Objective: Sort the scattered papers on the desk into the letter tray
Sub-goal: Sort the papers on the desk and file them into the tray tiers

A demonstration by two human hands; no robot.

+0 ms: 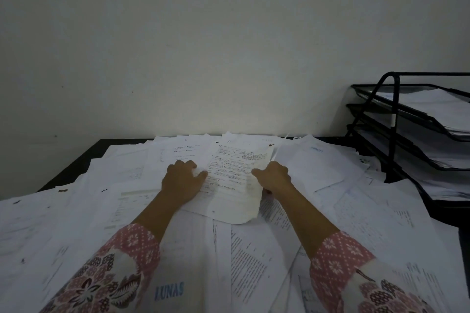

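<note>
— What did the letter tray (395, 119) hold?
— It was black wire and stood at three o'clock on the desk (76, 162). It had three tiers, and white sheets lay in each one.
— And the page in hand?
— The cream sheet (234, 185) sat mid-desk on the scattered papers (76, 223). Its long axis ran from six toward one o'clock, with the far short edge nearest the wall (229, 46).
— The hands?
— The left hand (181, 180) pinched the sheet's nine o'clock edge, thumb on top and fingers curled. The right hand (274, 178) gripped the three o'clock edge, thumb over and fingers under.
</note>
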